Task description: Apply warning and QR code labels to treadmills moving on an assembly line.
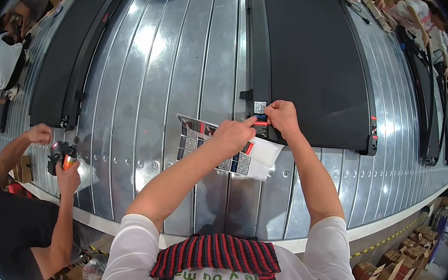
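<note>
A treadmill with a black belt (316, 62) and a dark side rail (261, 45) lies before me. On the near end of the rail sits a label (260, 107) with a square code, a blue band and a red band. My right hand (283, 118) is closed, fingertips pinched at the label's right edge. My left hand (234, 136) reaches in from the left, its index finger stretched onto the label and its other fingers curled and partly hidden. Under my left hand lies a sheet of labels (190, 143), with bare white backing on its right part.
The treadmill rests on a metal slatted conveyor (189, 53). Another treadmill (68, 50) lies to the left, more to the right. A co-worker in black (22, 216) holds an orange and black power tool (62, 156) close at my left. Cardboard boxes (385, 274) stand below right.
</note>
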Motion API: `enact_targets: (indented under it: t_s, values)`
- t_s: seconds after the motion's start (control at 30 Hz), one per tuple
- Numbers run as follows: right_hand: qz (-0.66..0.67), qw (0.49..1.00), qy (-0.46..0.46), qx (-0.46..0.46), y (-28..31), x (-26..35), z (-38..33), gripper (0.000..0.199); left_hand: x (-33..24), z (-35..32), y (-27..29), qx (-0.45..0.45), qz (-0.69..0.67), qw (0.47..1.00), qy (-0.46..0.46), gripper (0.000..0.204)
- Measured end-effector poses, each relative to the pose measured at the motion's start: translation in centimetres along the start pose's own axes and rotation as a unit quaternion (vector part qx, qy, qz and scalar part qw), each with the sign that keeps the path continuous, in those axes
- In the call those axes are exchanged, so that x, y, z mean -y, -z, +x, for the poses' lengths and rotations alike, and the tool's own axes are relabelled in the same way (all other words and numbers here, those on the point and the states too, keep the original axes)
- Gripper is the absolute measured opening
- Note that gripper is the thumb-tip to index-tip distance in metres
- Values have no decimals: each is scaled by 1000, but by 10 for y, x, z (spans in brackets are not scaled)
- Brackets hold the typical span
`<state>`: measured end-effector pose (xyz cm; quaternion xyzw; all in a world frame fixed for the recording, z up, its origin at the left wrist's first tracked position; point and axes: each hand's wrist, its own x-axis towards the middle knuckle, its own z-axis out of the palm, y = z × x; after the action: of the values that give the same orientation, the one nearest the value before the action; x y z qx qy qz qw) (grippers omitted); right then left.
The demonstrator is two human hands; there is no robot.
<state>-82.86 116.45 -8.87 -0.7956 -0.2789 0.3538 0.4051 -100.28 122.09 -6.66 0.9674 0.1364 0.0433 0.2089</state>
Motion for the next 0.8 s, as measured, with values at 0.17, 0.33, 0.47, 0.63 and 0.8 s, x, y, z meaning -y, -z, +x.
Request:
enact_targets:
  t_s: [0.17, 0.33, 0.47, 0.63, 0.8]
  values:
    - [30, 1000, 0, -1, 0, -4, 0, 13, 0, -1, 5, 24, -2, 1000, 0, 8]
    - [-47, 998, 22, -34, -3, -1, -2, 16, 0, 0, 5, 52, 5, 999, 2, 10]
    - [-311, 941, 116, -59, 0, 15, -3, 17, 3, 2, -1, 48, 20, 999, -2, 9]
    - [-449, 798, 400, -47, -1, 8, -26, 32, 16, -18, 19, 72, -5, 997, -12, 9]
    - [-403, 772, 479, -110, -22, -31, -53, 33, 35, -91, 78, 78, -415, 866, 269, 24]
